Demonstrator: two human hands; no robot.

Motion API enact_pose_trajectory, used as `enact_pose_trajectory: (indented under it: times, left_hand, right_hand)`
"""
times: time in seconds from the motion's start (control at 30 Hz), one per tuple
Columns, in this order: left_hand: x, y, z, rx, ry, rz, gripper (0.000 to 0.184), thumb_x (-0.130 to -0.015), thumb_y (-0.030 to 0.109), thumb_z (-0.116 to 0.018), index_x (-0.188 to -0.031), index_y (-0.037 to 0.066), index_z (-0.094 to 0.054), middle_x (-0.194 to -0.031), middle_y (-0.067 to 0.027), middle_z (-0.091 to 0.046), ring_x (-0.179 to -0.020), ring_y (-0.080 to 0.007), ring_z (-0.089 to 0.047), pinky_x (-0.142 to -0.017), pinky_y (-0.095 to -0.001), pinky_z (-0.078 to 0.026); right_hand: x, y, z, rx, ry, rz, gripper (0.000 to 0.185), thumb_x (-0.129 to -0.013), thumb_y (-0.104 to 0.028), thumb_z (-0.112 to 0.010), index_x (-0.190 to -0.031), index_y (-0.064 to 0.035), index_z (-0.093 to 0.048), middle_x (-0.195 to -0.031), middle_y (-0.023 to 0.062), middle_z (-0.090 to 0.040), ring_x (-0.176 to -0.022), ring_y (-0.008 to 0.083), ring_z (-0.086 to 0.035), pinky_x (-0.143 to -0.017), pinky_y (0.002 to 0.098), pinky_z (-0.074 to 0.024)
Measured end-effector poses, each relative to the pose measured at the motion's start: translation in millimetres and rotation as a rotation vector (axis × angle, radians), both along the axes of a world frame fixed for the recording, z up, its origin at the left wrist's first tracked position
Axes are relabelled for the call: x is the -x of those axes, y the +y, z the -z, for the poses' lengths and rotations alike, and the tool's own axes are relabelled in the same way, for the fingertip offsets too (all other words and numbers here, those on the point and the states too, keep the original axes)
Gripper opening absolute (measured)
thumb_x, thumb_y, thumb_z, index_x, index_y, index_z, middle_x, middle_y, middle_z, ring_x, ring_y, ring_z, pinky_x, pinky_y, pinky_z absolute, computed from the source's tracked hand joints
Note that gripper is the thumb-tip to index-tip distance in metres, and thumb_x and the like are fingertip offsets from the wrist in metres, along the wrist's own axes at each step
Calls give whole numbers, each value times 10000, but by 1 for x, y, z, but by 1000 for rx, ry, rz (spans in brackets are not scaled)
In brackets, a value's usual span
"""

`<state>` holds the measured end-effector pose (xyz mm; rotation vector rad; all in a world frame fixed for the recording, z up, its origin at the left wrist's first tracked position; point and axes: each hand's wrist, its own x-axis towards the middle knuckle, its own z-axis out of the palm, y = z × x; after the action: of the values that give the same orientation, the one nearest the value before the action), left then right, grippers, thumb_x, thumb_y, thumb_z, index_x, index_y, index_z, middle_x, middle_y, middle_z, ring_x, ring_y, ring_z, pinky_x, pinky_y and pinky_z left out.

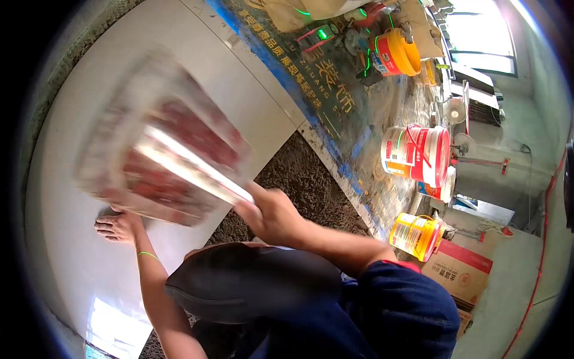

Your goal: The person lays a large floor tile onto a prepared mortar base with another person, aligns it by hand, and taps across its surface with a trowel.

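My right hand (272, 215) is wrapped around the handle of a broad-headed tool (179, 140). Its pale shaft runs across a wide reddish and greyish head, which motion smears too much to tell its exact kind. The head is above a large glossy pale floor tile (251, 96). Lower left, my left hand (118, 227) rests on the tile surface with its fingers stretched out, holding nothing visible. Dark crumbly mortar (308, 173) shows between the tile and the printed floor covering, near my knee (251, 281).
A printed protective sheet (311, 78) with blue edging covers the floor beyond. On it stand a yellow bucket (394, 52), a white and red bucket (415, 154) and another yellow bucket (415, 236). A laser level (323, 33) glows green. Cardboard boxes (457, 269) lie to the right.
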<state>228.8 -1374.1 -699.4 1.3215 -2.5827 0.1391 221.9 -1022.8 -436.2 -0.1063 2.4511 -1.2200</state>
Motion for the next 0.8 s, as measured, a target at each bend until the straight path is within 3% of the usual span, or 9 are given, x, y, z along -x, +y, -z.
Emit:
enact_pose_trajectory:
  times: [0.03, 0.07, 0.13, 0.27, 0.4, 0.53, 0.6, 0.67, 0.8]
  left_hand:
    - [-1, 0, 0, 27, -4, 3, 815, -940, 584, -294, -1430, -67, -261, -1501, -253, -238, -1399, -384, -226, -1130, -483, -184]
    - [0, 3, -1, 23, -4, 4, 815, -940, 584, -294, -1430, -67, -261, -1501, -253, -238, -1399, -384, -226, -1130, -483, -184]
    - [3, 2, -6, 19, 16, 0, 820, -940, 590, -289, -1427, -68, -268, -1489, -256, -263, -1391, -393, -242, -1120, -488, -203]
    - [1, -13, 8, 39, -34, 25, 816, -946, 585, -269, -1430, -71, -257, -1502, -246, -242, -1401, -397, -215, -1123, -499, -186]
    - [2, -11, 8, -21, -60, -11, 835, -937, 601, -266, -1444, -61, -230, -1525, -241, -179, -1421, -379, -160, -1136, -490, -150]
    - [1, -13, 7, -11, -1, 12, 837, -933, 608, -271, -1438, -60, -252, -1516, -245, -203, -1416, -379, -181, -1132, -488, -164]
    - [9, -18, 12, 45, 55, 17, 831, -934, 608, -271, -1429, -59, -278, -1499, -251, -244, -1400, -386, -222, -1126, -487, -185]
    - [2, -16, 17, 78, 28, 14, 813, -938, 592, -282, -1403, -73, -320, -1475, -267, -285, -1379, -396, -267, -1114, -491, -218]
    - [18, -4, -17, 69, -140, -16, 788, -949, 551, -302, -1424, -77, -263, -1482, -254, -279, -1382, -393, -258, -1116, -483, -224]
  right_hand:
    - [-2, 1, 2, 13, -20, 30, 360, -969, -248, -434, -1155, 27, -572, -766, 210, -609, -694, 338, -658, -681, 420, -521]
    - [10, -6, 64, -220, -293, 116, 447, -977, -354, -422, -1139, 34, -572, -769, 232, -617, -714, 380, -644, -701, 456, -506]
    - [39, -18, 126, -232, -300, 180, 549, -960, -496, -417, -918, 28, -573, -743, 240, -621, -711, 426, -611, -672, 497, -471]
    - [109, -45, 38, -90, -180, 77, 586, -959, -508, -411, -773, 25, -565, -673, 240, -584, -660, 407, -603, -638, 487, -463]
    - [13, 8, -19, 31, 109, 190, 159, -926, -152, -508, -903, 2, -539, -605, 159, -530, -545, 340, -587, -559, 375, -472]
    - [8, -1, 47, -73, -108, 300, 380, -966, -327, -459, -961, 34, -577, -684, 217, -600, -678, 363, -646, -612, 435, -497]
    - [116, -58, 110, -215, -345, 279, 629, -964, -483, -371, -885, 92, -614, -744, 255, -636, -717, 392, -651, -646, 480, -502]
    - [183, -90, 86, 55, -334, 229, 598, -965, -464, -392, -876, 81, -623, -758, 248, -644, -686, 367, -641, -646, 488, -491]
    - [231, -117, 101, -27, -285, 226, 493, -960, -425, -404, -940, 10, -636, -717, 183, -644, -654, 295, -635, -591, 425, -482]
